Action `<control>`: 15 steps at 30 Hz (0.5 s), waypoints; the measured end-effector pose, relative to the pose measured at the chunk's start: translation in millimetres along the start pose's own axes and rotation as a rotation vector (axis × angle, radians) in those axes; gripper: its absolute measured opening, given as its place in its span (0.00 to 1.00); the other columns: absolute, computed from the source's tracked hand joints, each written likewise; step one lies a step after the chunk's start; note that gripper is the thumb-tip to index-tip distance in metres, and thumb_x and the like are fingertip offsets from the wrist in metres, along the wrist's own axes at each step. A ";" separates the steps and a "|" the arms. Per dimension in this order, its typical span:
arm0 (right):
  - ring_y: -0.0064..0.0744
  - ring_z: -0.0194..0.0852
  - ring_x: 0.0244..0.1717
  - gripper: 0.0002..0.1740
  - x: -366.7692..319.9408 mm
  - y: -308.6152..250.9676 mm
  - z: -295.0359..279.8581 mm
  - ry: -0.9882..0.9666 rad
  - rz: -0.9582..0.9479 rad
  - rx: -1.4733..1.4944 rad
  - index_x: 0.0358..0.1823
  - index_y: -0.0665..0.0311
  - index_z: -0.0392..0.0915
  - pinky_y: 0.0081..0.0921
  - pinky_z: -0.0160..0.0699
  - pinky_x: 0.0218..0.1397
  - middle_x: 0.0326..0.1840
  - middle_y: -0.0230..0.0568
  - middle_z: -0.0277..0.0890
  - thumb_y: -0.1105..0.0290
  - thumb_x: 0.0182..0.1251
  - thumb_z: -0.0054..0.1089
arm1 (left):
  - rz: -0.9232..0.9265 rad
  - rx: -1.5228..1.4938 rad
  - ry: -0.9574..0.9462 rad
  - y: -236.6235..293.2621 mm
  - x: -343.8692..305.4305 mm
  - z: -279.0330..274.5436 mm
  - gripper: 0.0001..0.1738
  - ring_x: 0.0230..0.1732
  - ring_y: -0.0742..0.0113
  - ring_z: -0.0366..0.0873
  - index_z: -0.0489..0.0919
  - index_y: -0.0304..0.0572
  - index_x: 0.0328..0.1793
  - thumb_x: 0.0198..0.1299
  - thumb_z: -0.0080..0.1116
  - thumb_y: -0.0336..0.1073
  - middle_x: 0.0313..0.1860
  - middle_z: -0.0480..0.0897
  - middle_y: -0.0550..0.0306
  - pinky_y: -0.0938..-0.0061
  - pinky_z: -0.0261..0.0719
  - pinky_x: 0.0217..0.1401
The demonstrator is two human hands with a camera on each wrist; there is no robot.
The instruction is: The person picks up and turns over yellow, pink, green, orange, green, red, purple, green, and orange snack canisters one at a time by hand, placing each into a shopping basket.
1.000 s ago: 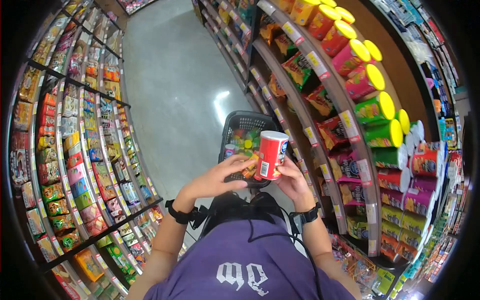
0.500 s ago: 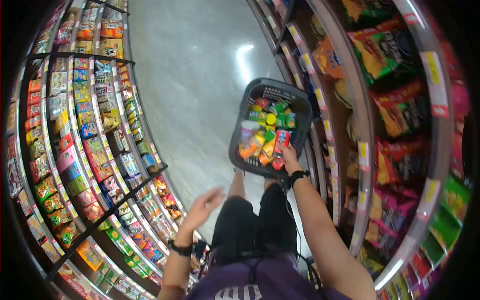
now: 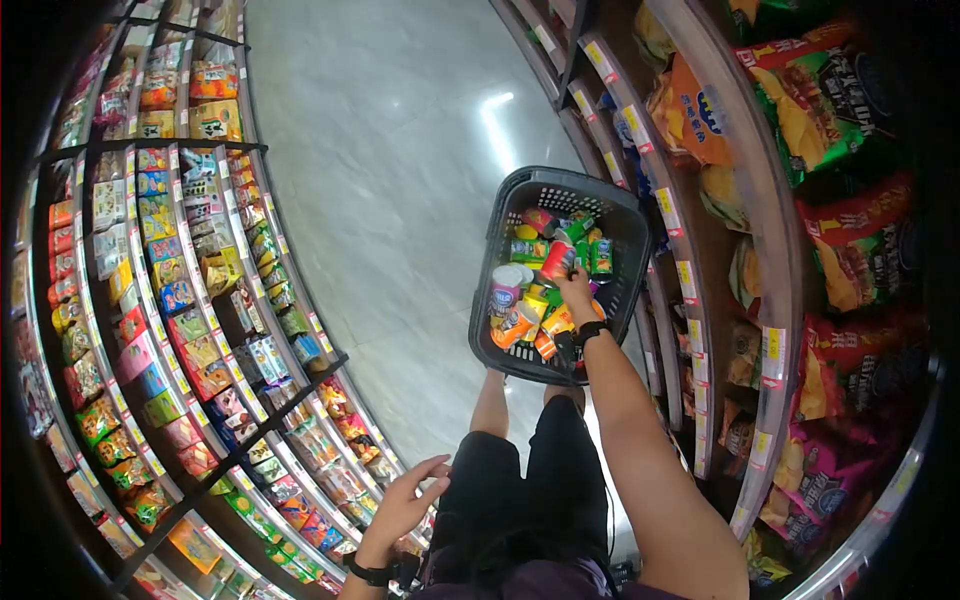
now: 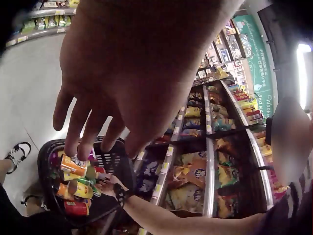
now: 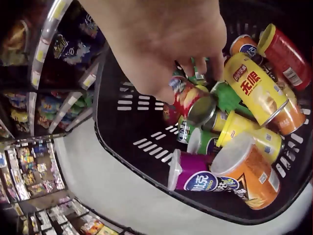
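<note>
In the head view, the right arm (image 3: 645, 440) stretches toward eleven o'clock, the right hand (image 3: 576, 292) reaching down with fingers curled. The left hand (image 3: 404, 508) hovers near seven o'clock, fingers loosely spread toward two o'clock.

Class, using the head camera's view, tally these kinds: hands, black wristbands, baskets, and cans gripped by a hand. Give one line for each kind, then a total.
Hands: 2 (left hand, right hand)
Wristbands: 2 (left band, right band)
Baskets: 1 (black basket)
Gripped cans: 1 (red can)
Total: 6
</note>
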State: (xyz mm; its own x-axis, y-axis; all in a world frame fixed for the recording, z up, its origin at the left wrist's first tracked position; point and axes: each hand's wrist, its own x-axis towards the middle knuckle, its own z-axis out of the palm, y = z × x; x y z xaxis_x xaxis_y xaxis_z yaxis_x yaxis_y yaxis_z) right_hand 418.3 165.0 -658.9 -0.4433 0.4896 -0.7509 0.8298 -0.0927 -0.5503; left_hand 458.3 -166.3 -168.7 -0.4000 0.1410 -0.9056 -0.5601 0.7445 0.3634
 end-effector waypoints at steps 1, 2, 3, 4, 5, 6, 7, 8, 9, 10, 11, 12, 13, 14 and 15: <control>0.49 0.79 0.66 0.48 2.3 -1.2 -4.1 0.002 0.020 -0.031 0.77 0.67 0.63 0.37 0.75 0.68 0.68 0.55 0.77 0.61 0.58 0.77 | 0.076 -0.025 -0.036 4.4 0.0 -0.2 0.23 0.60 0.66 0.82 0.77 0.41 0.73 0.75 0.59 0.38 0.57 0.87 0.52 0.69 0.77 0.66; 0.48 0.78 0.67 0.49 6.9 7.0 -7.2 0.004 0.043 -0.064 0.79 0.68 0.60 0.36 0.75 0.69 0.69 0.55 0.77 0.62 0.59 0.77 | 0.149 -0.051 -0.073 8.3 -1.9 -1.3 0.23 0.60 0.65 0.82 0.77 0.41 0.73 0.75 0.59 0.37 0.57 0.87 0.52 0.69 0.76 0.67; 0.47 0.79 0.65 0.43 8.0 16.2 -11.2 0.019 -0.014 -0.002 0.75 0.68 0.67 0.34 0.75 0.68 0.68 0.56 0.78 0.62 0.61 0.76 | 0.166 -0.062 -0.094 13.1 -2.8 -4.0 0.23 0.61 0.65 0.82 0.77 0.40 0.73 0.75 0.59 0.37 0.57 0.87 0.52 0.68 0.76 0.68; 0.47 0.79 0.65 0.43 -6.4 7.5 -24.6 0.032 -0.022 0.002 0.75 0.68 0.67 0.34 0.75 0.68 0.68 0.56 0.78 0.62 0.61 0.76 | 0.181 -0.059 -0.099 16.3 -4.5 -7.0 0.23 0.61 0.65 0.82 0.77 0.40 0.73 0.75 0.59 0.37 0.57 0.87 0.52 0.68 0.76 0.68; 0.46 0.81 0.63 0.37 -28.7 -7.9 -44.3 0.011 -0.055 -0.065 0.70 0.68 0.73 0.34 0.76 0.66 0.64 0.56 0.81 0.61 0.62 0.74 | 0.197 -0.071 -0.103 18.9 -7.2 -10.6 0.23 0.61 0.65 0.82 0.77 0.39 0.73 0.75 0.59 0.38 0.58 0.87 0.52 0.68 0.76 0.68; 0.45 0.83 0.61 0.31 -49.1 -21.3 -63.8 -0.005 -0.092 -0.132 0.65 0.67 0.79 0.34 0.77 0.64 0.61 0.56 0.83 0.60 0.63 0.73 | 0.220 -0.083 -0.107 22.4 -9.9 -14.3 0.23 0.61 0.65 0.82 0.76 0.39 0.73 0.75 0.59 0.38 0.58 0.87 0.52 0.68 0.76 0.68; 0.45 0.85 0.57 0.25 -66.7 -27.2 -78.6 0.010 -0.128 -0.167 0.58 0.66 0.83 0.35 0.78 0.61 0.55 0.55 0.85 0.59 0.64 0.71 | 0.223 -0.078 -0.105 26.2 -13.8 -18.4 0.23 0.61 0.65 0.82 0.76 0.39 0.73 0.75 0.59 0.38 0.59 0.87 0.53 0.68 0.75 0.69; 0.46 0.87 0.53 0.20 -87.8 -28.2 -92.1 0.028 -0.164 -0.202 0.51 0.65 0.87 0.36 0.80 0.58 0.50 0.54 0.88 0.58 0.65 0.70 | 0.262 -0.095 -0.118 26.9 -16.3 -22.5 0.24 0.61 0.65 0.82 0.76 0.38 0.73 0.75 0.59 0.38 0.59 0.87 0.52 0.69 0.75 0.69; 0.46 0.88 0.50 0.18 -88.1 -0.8 -98.0 0.029 -0.328 -0.346 0.48 0.64 0.88 0.38 0.81 0.55 0.46 0.53 0.88 0.58 0.66 0.69 | 0.288 -0.094 -0.129 28.9 -20.1 -26.7 0.24 0.61 0.65 0.82 0.76 0.38 0.73 0.76 0.58 0.39 0.59 0.87 0.52 0.68 0.75 0.69; 0.47 0.89 0.47 0.16 -84.7 24.5 -107.5 0.045 -0.489 -0.492 0.45 0.63 0.88 0.39 0.82 0.53 0.42 0.52 0.89 0.58 0.66 0.68 | 0.325 -0.088 -0.145 34.0 -22.2 -32.2 0.24 0.61 0.64 0.82 0.76 0.38 0.73 0.76 0.58 0.39 0.58 0.87 0.52 0.68 0.75 0.69; 0.47 0.89 0.46 0.16 -125.4 7.4 -127.0 0.064 -0.400 -0.397 0.43 0.64 0.88 0.40 0.82 0.51 0.41 0.52 0.89 0.58 0.66 0.67 | 0.374 -0.077 -0.167 40.6 -25.2 -37.9 0.24 0.61 0.64 0.82 0.76 0.38 0.73 0.76 0.58 0.39 0.58 0.87 0.52 0.68 0.75 0.69; 0.47 0.89 0.45 0.15 -167.9 -10.2 -140.5 0.093 -0.314 -0.296 0.41 0.64 0.88 0.40 0.82 0.50 0.40 0.51 0.89 0.58 0.66 0.66 | 0.398 -0.116 -0.192 48.9 -27.4 -43.6 0.23 0.61 0.65 0.82 0.76 0.38 0.72 0.75 0.59 0.38 0.58 0.87 0.52 0.68 0.76 0.68; 0.47 0.89 0.43 0.16 -194.8 -18.4 -151.8 0.069 -0.199 -0.212 0.40 0.65 0.88 0.40 0.83 0.50 0.38 0.50 0.89 0.58 0.67 0.64 | 0.425 -0.150 -0.225 58.6 -29.2 -48.9 0.23 0.60 0.65 0.82 0.76 0.38 0.72 0.74 0.59 0.38 0.58 0.87 0.53 0.68 0.76 0.68; 0.43 0.88 0.43 0.15 -221.0 -21.6 -164.0 0.040 -0.147 -0.163 0.41 0.64 0.88 0.39 0.82 0.51 0.40 0.49 0.89 0.59 0.67 0.65 | 0.491 -0.122 -0.268 68.0 -31.2 -54.7 0.23 0.60 0.65 0.82 0.76 0.38 0.72 0.74 0.59 0.38 0.58 0.87 0.53 0.68 0.76 0.68; 0.38 0.87 0.45 0.14 -245.9 -19.7 -172.3 0.114 -0.216 -0.190 0.43 0.64 0.87 0.38 0.82 0.52 0.41 0.50 0.89 0.61 0.67 0.65 | 0.508 -0.162 -0.305 79.2 -31.0 -58.5 0.23 0.60 0.65 0.82 0.77 0.36 0.71 0.75 0.59 0.38 0.57 0.86 0.51 0.69 0.76 0.68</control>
State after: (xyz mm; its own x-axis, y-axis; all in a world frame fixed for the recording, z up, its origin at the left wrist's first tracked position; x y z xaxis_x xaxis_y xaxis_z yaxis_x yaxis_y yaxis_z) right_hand 569.3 195.9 -400.5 -0.5842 0.5755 -0.5722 0.7739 0.1829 -0.6063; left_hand 383.9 -149.9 -99.0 -0.4341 0.6505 -0.6232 -0.4662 0.4298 0.7733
